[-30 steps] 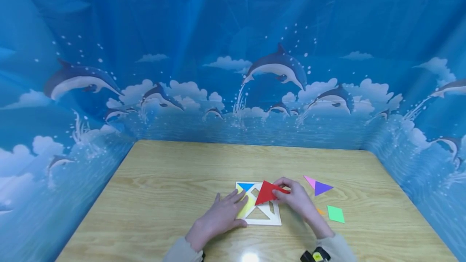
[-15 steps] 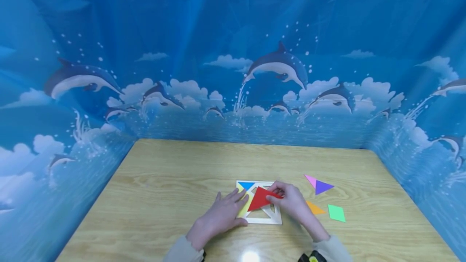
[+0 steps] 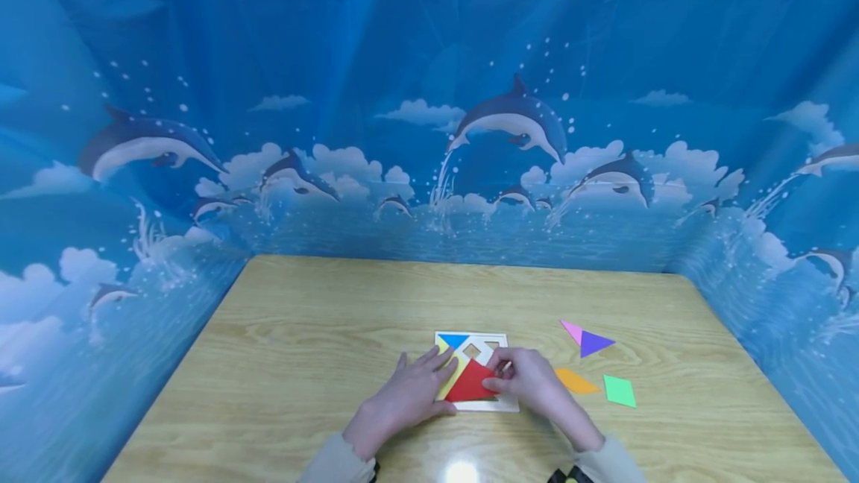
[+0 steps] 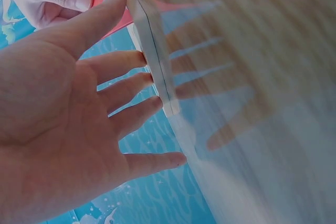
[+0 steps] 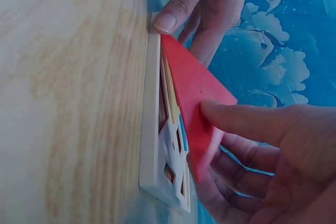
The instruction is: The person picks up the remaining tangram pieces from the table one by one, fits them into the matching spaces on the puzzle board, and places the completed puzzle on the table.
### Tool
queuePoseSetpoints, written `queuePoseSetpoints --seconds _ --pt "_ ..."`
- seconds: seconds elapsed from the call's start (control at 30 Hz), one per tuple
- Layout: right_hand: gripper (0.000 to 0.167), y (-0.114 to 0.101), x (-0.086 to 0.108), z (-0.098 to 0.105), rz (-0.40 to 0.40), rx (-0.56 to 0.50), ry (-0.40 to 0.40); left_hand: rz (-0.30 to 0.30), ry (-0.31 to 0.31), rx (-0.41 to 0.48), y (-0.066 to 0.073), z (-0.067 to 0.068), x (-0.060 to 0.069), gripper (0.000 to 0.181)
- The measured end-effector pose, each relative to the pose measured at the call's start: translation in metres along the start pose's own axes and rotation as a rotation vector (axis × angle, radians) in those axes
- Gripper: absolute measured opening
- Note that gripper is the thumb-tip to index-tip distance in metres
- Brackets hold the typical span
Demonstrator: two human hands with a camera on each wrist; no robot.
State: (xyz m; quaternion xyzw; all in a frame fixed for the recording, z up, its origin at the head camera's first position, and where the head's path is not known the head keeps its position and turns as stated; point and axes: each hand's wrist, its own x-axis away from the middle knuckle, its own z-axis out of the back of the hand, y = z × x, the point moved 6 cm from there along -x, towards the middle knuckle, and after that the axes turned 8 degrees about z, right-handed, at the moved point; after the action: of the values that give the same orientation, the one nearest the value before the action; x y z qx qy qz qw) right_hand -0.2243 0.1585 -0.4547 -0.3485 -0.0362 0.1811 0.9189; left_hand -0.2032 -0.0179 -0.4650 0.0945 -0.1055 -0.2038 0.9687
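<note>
On the left, the left hand (image 3: pixel 409 392) was spread, its fingertips at the white frame (image 3: pixel 486 407) and yellow piece (image 3: pixel 456 375). Between the hands, the red triangle (image 3: pixel 467 384) had shifted nearer the person and now covered much of the frame's near opening, so it looked closer to lining up, though I saw it tilted, not seated. The right hand (image 3: pixel 533 379) pinched it between thumb and fingers. Farther right, the orange piece (image 3: pixel 576 381) lay on the counter (image 3: pixel 322 334), more exposed than a second ago.

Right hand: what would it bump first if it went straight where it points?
Past the red piece it holds, the right hand would probably bump the left hand. I can't judge its height well, so it might touch the board first.
</note>
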Motion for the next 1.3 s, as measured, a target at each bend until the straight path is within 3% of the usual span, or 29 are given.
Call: queuePoseSetpoints --seconds 0.17,0.53,0.8,1.3 --pt "0.022 -0.003 0.002 -0.002 0.0 0.037 -0.018 -0.011 0.014 0.0 0.0 0.0 0.001 0.072" --pt "0.026 -0.008 0.003 -0.006 0.082 0.108 -0.031 -0.013 0.019 0.018 0.0 0.001 0.002 0.073" --pt "0.041 -0.015 0.003 -0.009 0.208 0.169 -0.035 -0.009 0.013 0.027 0.0 0.001 0.002 0.073" --pt "0.041 -0.018 0.006 -0.012 0.233 0.281 0.019 -0.013 0.015 0.022 0.0 0.001 0.002 0.074"
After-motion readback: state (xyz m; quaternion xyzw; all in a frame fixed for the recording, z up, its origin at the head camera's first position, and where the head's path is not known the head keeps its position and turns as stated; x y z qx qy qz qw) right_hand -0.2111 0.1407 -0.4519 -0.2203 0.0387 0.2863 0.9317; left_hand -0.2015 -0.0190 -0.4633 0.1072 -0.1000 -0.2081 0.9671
